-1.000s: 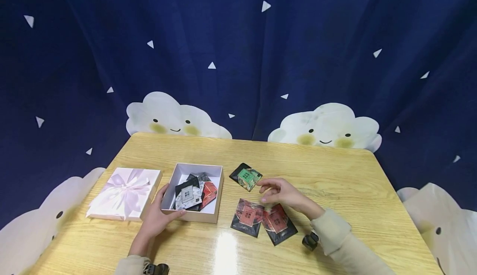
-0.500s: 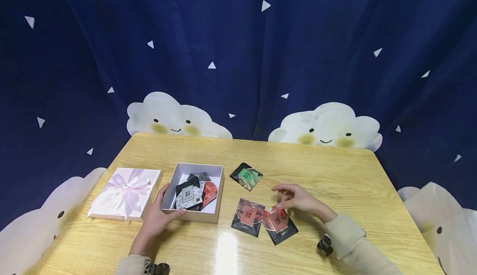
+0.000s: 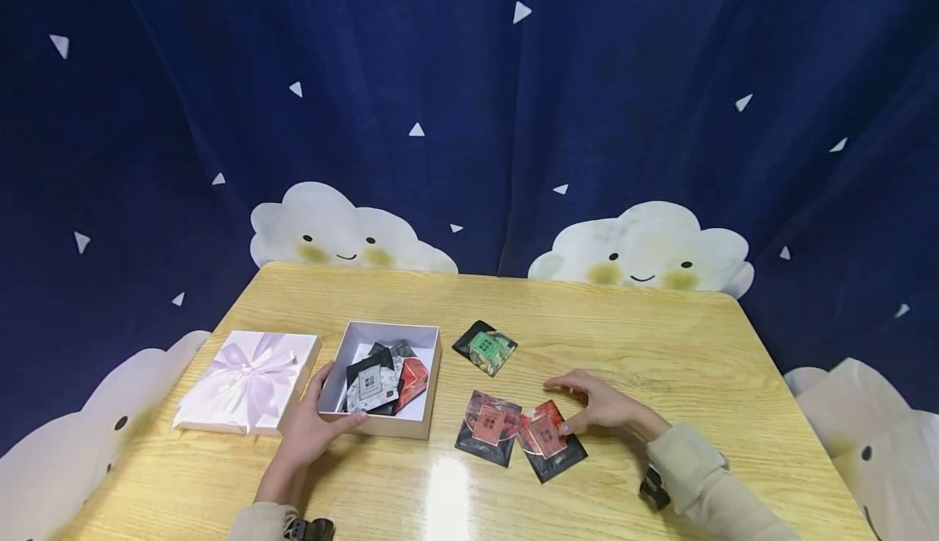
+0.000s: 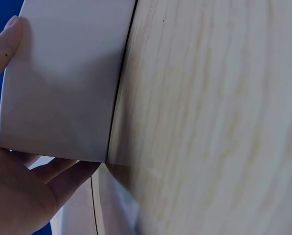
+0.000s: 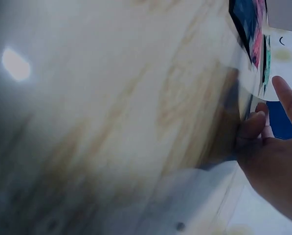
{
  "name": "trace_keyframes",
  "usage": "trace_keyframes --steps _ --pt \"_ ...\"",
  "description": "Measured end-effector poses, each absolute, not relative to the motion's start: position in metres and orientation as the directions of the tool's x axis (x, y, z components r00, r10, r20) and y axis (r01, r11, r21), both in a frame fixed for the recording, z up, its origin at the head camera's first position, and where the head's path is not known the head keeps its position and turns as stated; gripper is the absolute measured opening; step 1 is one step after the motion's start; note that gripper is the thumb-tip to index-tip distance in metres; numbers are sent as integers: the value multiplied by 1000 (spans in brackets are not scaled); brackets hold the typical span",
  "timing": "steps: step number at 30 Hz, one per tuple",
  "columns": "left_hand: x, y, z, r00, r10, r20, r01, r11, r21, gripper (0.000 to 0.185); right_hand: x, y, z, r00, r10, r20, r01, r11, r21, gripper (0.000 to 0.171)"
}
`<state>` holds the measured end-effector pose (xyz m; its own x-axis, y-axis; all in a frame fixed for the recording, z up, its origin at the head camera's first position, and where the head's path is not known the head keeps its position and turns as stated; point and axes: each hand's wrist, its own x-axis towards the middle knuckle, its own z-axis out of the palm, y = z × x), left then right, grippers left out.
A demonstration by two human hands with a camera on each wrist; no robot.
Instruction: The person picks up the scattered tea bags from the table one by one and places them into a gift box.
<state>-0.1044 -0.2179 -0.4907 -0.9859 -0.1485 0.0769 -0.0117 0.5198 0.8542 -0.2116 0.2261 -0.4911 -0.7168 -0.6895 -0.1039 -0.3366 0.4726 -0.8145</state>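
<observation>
A pale, lidless gift box [image 3: 433, 386] stands left of centre in the head view, with several sachets inside, a white-and-black sachet [image 3: 371, 384] on top. My left hand [image 3: 311, 431] grips its near left corner, thumb along the front wall and fingers on the left side; the left wrist view shows this hand [image 4: 28, 191] around the box wall [image 4: 62, 88]. Two red-and-black sachets lie on the table, one on the left [image 3: 487, 428] and one on the right [image 3: 550, 447]. Over the right one's upper edge hovers my right hand [image 3: 601, 404], index finger extended, thumb overlapping the sachet.
A green-and-black sachet [image 3: 485, 347] lies farther back on the wooden table [image 3: 645, 337]. Left of the box rests a white lid with a lilac ribbon bow [image 3: 253, 370]. A dark blue curtain [image 3: 469, 101] with clouds hangs behind the table.
My right hand has moved away from the green sachet, rightward and toward me, to the right red-and-black sachet. The left hand and the box have stayed put.
</observation>
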Motion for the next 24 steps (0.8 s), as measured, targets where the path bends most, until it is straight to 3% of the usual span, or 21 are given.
trace_keyframes --steps 12,24 --pt "-104 -218 -490 -986 -147 85 -7 537 843 95 -211 226 -498 -662 -744 -93 -393 450 -802 76" --pt "-104 -218 -491 -986 -147 75 -13 525 851 95 -206 225 -504 -653 -757 21 -541 447 -712 64"
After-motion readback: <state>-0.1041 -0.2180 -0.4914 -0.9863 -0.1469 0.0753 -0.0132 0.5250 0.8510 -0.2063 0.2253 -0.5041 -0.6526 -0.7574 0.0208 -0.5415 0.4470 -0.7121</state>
